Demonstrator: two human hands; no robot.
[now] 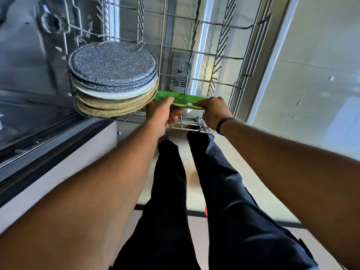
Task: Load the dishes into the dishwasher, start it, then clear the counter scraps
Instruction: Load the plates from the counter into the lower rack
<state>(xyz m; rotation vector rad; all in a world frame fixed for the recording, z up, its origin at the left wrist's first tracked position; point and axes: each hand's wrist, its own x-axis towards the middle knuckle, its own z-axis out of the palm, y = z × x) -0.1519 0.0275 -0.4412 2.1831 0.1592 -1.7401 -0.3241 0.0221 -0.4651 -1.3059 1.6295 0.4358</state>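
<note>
The pulled-out wire rack (pixel 194 75) of the dishwasher carries a row of plates standing on edge at its left side: speckled grey plates (pixel 114 65), a white plate (pixel 116 93), then speckled tan plates (pixel 116 106). Just right of them, a green plate (pixel 180 99) sits over the rack's near edge, pinched by the left hand (pixel 162 112) and gripped by the right hand (pixel 215 112).

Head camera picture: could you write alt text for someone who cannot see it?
Seen from above, a person's left hand and right hand grip a green plate by its ends, over the wire rack of an open dishwasher. Left of it, grey, white and tan plates stand in a row in the rack.
</note>
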